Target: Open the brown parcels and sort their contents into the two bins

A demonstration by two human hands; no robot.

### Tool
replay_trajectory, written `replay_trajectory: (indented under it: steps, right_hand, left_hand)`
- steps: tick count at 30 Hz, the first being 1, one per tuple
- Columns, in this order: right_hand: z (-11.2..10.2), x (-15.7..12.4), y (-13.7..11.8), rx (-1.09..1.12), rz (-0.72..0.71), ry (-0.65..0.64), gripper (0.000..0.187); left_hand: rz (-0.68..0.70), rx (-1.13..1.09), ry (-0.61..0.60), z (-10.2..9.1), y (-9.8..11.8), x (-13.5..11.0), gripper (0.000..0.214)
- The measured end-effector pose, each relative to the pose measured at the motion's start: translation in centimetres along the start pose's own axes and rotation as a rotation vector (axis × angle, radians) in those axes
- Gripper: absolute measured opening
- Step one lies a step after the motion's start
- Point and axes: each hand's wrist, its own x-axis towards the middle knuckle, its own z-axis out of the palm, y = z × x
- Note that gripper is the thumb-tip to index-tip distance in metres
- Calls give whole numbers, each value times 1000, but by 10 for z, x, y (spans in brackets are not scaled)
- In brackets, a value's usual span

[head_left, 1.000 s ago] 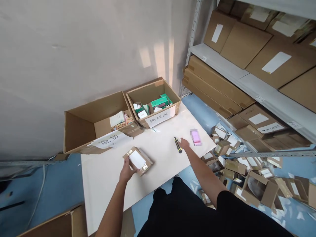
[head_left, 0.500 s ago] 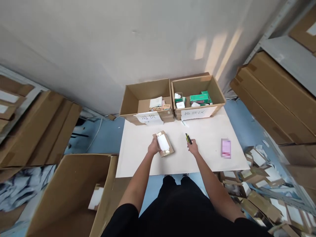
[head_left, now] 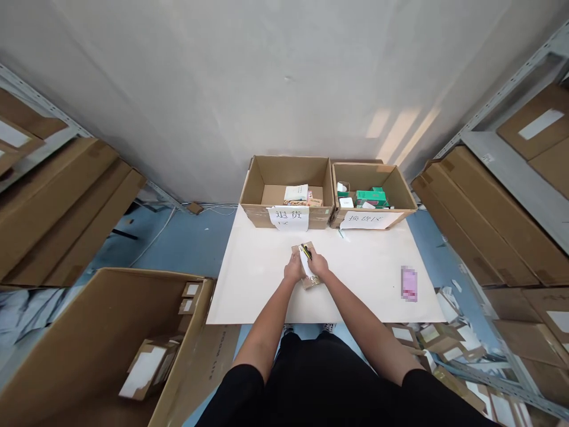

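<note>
A small taped cardboard box [head_left: 313,280] with a white label lies at the middle of the white tabletop [head_left: 262,284]. My left hand [head_left: 294,268] grips its left side, fingers closed around the edge. Closed on a black and yellow utility knife [head_left: 306,251], my right hand [head_left: 317,263] rests over the box's right side. The knife lies across the box's upper part; whether its blade touches the tape cannot be made out.
Behind stand two open cartons with handwritten signs, the left carton [head_left: 253,214] and the right carton [head_left: 402,204] with green boxes [head_left: 371,197]. A pixelated pink item [head_left: 409,284] lies at right. A large open carton [head_left: 111,279] stands at lower left; parcels [head_left: 440,338] are piled lower right.
My right hand has brought the utility knife left onto the box. The box is turned slightly and held between both hands. The view has shifted too.
</note>
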Motion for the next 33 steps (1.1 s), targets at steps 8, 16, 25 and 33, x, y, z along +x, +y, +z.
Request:
replay_trajectory:
  steps: [8,16,25,33]
  right_hand:
    - [3,-11,-20,-243,77,-39,62]
    - [-4,-60,-16,-368,127,-200,69]
    - [6,-114,6,-230,161,-209,77]
    - [-23,-115,51,-77,195,-155,42]
  left_hand:
    - [-3,-25,-23,-1,2,0,133]
    - [7,-38,14,-1,-2,-5,136]
    - [46,1,58,-1,-13,-6,133]
    - [-5,45,104,25,9,-21,123]
